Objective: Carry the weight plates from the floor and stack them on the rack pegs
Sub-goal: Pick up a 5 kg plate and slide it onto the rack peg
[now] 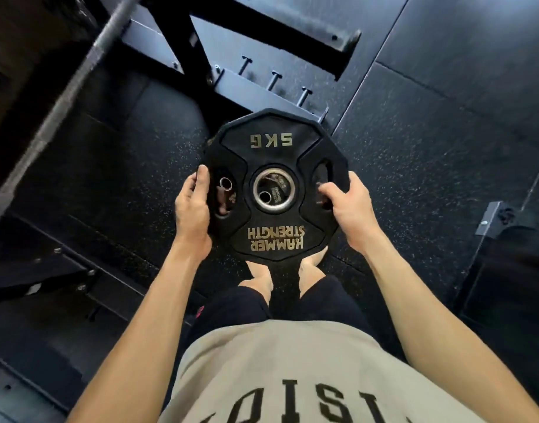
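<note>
The left hand (192, 209) grips one side of the weight plate (274, 184) and the right hand (346, 206) curls through the opposite grip hole, holding it flat above the floor (414, 166). Pegs (225, 187), seemingly the rack's, show through its holes, and the rack frame (240, 83) lies beyond.

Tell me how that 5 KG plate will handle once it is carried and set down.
The plate is probably rigid and dense for its size: both the left hand and right hand hold it. Its grip slots, with fingers hooked through, should limit slipping. The many-sided rim suggests it would settle on a flat rather than roll far.
</note>
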{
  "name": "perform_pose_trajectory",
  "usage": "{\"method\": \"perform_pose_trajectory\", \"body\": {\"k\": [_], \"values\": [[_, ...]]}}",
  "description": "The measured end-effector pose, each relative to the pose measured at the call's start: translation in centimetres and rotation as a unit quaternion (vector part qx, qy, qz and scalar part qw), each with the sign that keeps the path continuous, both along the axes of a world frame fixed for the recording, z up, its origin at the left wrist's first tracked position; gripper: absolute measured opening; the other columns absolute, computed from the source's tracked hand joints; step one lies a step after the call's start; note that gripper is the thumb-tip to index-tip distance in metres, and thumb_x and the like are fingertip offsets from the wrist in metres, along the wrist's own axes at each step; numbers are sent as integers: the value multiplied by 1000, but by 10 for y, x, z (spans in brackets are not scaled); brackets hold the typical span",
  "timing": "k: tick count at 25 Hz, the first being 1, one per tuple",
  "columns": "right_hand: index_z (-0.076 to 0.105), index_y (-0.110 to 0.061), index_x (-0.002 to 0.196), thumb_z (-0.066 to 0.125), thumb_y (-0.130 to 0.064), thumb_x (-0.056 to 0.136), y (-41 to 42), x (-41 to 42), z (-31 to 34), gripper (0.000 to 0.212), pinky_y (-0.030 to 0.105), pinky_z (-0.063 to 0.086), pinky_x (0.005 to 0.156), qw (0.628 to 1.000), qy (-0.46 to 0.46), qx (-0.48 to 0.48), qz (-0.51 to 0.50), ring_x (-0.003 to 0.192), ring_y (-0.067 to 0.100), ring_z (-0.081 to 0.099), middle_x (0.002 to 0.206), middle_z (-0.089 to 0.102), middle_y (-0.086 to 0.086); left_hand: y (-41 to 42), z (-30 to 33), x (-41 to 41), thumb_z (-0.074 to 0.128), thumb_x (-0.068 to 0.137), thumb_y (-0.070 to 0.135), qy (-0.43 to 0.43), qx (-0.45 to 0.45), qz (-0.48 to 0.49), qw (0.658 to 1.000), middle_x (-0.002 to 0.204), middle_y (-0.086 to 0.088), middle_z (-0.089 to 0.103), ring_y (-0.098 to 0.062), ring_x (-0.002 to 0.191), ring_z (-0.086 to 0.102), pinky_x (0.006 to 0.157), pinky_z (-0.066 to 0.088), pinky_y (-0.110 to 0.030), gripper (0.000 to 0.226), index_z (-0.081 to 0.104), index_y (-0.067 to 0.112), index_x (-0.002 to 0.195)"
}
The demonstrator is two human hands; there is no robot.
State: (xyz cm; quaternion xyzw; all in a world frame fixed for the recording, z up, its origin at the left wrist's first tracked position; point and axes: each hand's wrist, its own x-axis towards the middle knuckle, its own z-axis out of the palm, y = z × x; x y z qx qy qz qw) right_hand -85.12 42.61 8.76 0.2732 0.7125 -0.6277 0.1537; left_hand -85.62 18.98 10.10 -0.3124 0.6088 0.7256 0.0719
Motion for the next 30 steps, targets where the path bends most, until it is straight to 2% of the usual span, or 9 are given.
{"method": "perform_pose_trajectory", "body": {"k": [2,5,11,15,19,21,24,27,30], "values": [[58,-18,94,62,-34,94,-17,9,36,16,21,51,62,999,36,-14,20,66,0,63,83,64,-4,-15,34,25,52,98,38,32,-6,35,999,68,2,58,-7,55,52,45,43,-20,25,60,19,85],[55,-18,83,50,-69,86,-39,19,70,51,42,54,73,996,49,-18,65,74,17,59,80,59,6,-30,72,62,53,98,40,63,-42,95,993,65,1,57,-7,52,50,44,42,-20,28,60,18,82],[59,-20,91,47,-57,94,-58,23,115,38,33,55,72,965,95,-97,226,78,12,62,83,65,-3,-16,119,145,54,95,45,105,-86,286,948,68,-2,52,-7,54,49,47,41,-20,34,56,15,79],[54,-19,78,48,-59,94,-69,34,134,44,32,45,67,925,112,-101,348,72,14,55,74,58,-3,20,138,211,58,92,48,96,-94,445,886,70,0,57,-6,60,55,51,44,-21,32,61,18,80],[66,-18,97,55,-73,81,-103,80,157,58,47,54,90,849,104,-132,501,100,26,68,100,73,5,45,158,293,61,90,47,103,-102,600,787,76,3,61,-10,72,59,61,48,-25,30,63,24,73],[65,-11,101,58,-76,76,-126,114,168,70,55,52,93,814,100,-151,552,99,29,68,101,73,11,53,168,337,61,90,46,110,-115,646,746,77,2,62,-13,76,60,67,50,-28,31,63,25,69],[63,-5,94,57,-68,83,-161,183,176,64,50,55,86,760,95,-166,621,82,24,67,87,72,11,62,180,412,59,92,46,110,-135,698,694,80,-1,68,-18,80,65,70,57,-36,35,64,24,65],[59,-3,87,53,-55,93,-195,280,180,52,42,51,74,705,77,-196,677,68,18,60,71,64,4,62,186,510,60,90,51,94,-162,751,633,89,-14,66,-27,84,63,79,55,-52,43,67,9,82],[59,0,92,53,-54,93,-225,384,177,54,40,50,70,670,54,-222,706,69,20,57,74,61,7,58,189,609,60,91,50,81,-180,785,587,75,-8,62,-20,71,59,67,52,-41,39,66,12,83]]}}
